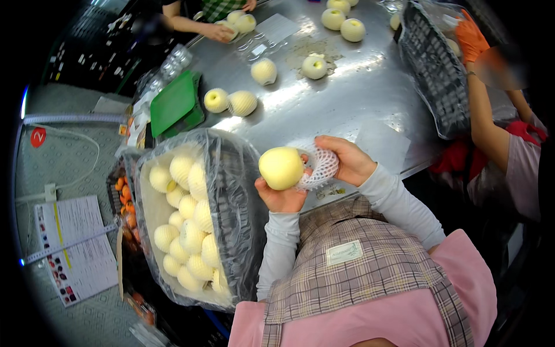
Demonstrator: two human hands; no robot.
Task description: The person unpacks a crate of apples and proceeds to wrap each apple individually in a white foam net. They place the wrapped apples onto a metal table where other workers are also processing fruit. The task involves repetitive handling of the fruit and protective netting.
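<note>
My left hand (284,197) holds a pale yellow apple or similar round fruit (281,168), its smooth skin bare. Beside the fruit, my right hand (349,162) grips a white foam net sleeve (320,168), which touches the fruit's right side. To the left stands a crate lined with clear plastic (236,208), holding several yellow fruits in foam nets (190,234). Several more netted fruits (263,71) sit on the metal table (295,108) beyond my hands, two of them touching (242,103).
A green plastic container (175,104) stands at the table's left edge. Clear plastic packaging (260,45) and paper (277,28) lie farther back. One co-worker's hand (219,32) touches netted fruit; another's orange-gloved hand (470,37) is at a black lined crate (433,69).
</note>
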